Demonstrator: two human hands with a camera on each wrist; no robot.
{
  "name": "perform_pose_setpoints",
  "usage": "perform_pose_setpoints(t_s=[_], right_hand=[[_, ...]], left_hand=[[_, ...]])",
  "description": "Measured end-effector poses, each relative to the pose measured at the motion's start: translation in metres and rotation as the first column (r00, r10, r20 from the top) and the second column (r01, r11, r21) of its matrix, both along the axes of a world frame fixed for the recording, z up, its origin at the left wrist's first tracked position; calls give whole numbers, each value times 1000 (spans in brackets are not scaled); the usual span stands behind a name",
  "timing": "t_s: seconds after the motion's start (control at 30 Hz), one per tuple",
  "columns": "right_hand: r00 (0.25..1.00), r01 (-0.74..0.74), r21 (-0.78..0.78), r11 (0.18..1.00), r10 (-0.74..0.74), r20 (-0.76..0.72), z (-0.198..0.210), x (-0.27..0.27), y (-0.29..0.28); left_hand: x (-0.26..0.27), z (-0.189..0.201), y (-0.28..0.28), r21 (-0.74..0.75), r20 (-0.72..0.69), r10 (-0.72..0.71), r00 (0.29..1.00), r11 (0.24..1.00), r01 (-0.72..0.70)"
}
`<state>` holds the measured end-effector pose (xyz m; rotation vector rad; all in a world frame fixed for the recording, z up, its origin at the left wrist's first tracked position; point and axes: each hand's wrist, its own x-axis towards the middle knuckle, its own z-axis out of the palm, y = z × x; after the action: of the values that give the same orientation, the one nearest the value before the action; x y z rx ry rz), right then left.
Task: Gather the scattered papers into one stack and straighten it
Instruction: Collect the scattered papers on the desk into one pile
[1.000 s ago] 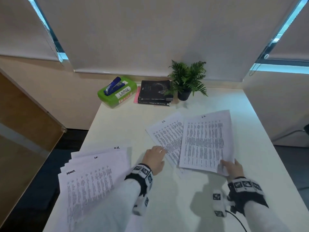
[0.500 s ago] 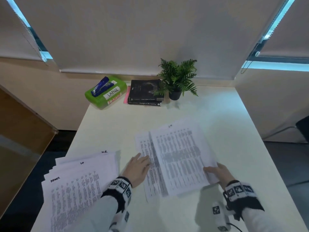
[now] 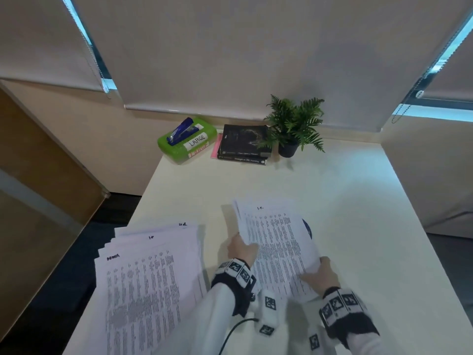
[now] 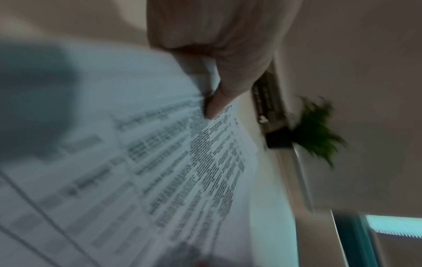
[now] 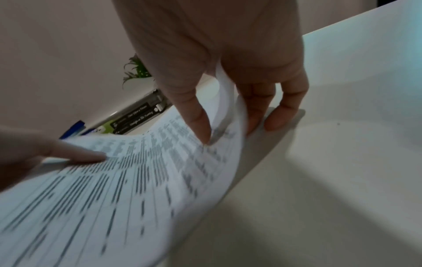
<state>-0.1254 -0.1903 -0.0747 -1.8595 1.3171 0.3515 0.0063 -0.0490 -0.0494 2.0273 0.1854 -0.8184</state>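
Printed sheets [image 3: 276, 247] overlap in one small bundle, lifted off the middle of the white table [image 3: 358, 201]. My left hand [image 3: 242, 248] pinches their left edge; the thumb [image 4: 214, 106] lies on top of the print. My right hand [image 3: 320, 274] pinches the near right edge, thumb [image 5: 198, 124] above and fingers [image 5: 274, 119] beneath, so the sheets [image 5: 137, 180] curl upward there. A larger, fanned pile of papers [image 3: 151, 278] lies at the near left of the table, beside my left forearm.
At the back stand a green box [image 3: 186, 144] with a blue stapler [image 3: 181, 130] on it, two dark books [image 3: 243, 144] and a small potted plant [image 3: 291, 126]. The table's left edge drops to a dark floor beside a wooden panel [image 3: 38, 175].
The two separate sheets were slid together, the right one over the left, and drawn toward me. Both hands went from resting on the sheets to pinching their edges and lifting them.
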Motion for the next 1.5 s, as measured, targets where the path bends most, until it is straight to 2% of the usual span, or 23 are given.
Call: perform_pose_setpoints(t_s=[0.1,0.17,0.23,0.33,0.37,0.43,0.5,0.53,0.6,0.63,0.7,0.8,0.87,1.13,1.23,1.33,1.5], right_hand=[[1000,-19,-78,997,20,13,4,3,-5],[984,16,-72,997,-3,176,13,13,2],[928,6,109,994,-46,369,28,29,20],[894,-100,401,911,-95,438,50,56,63],[892,-123,438,891,-94,442,53,64,79],[899,-193,398,897,-1,437,49,81,113],[915,-266,315,911,136,381,37,93,145],[922,-296,277,914,198,332,30,95,159],[929,-335,188,923,289,232,14,98,184],[930,-346,141,928,319,180,9,97,194],[936,-343,52,938,337,102,4,93,211],[960,-258,60,964,249,126,2,89,220],[972,-203,113,973,186,146,0,87,219],[989,-133,208,969,115,95,2,87,210],[995,-101,195,976,102,6,5,85,193],[990,-83,138,987,97,-99,9,75,170],[984,173,194,966,-177,6,5,60,132]], left_hand=[[0,19,23,-163,109,-152,982,972,168],[9,34,52,-267,83,-177,981,944,193],[23,39,89,-320,42,-130,991,937,136],[36,46,148,-329,34,-30,999,944,40],[38,45,167,-285,64,13,998,958,6],[39,34,203,-170,147,82,986,984,-57],[37,18,232,60,228,78,971,994,-94],[34,8,244,220,255,44,966,970,-102],[27,-9,261,529,253,-20,967,840,-121],[23,-13,267,596,262,5,965,785,-166],[14,-17,275,577,324,150,934,751,-321],[8,-20,283,485,263,434,862,712,-507],[9,-21,283,501,167,481,861,711,-494],[14,-17,263,518,78,317,945,797,-310],[16,-18,247,464,26,290,957,844,-269],[13,-15,221,493,-5,214,977,851,-184],[8,-7,168,527,3,56,998,848,-49]])
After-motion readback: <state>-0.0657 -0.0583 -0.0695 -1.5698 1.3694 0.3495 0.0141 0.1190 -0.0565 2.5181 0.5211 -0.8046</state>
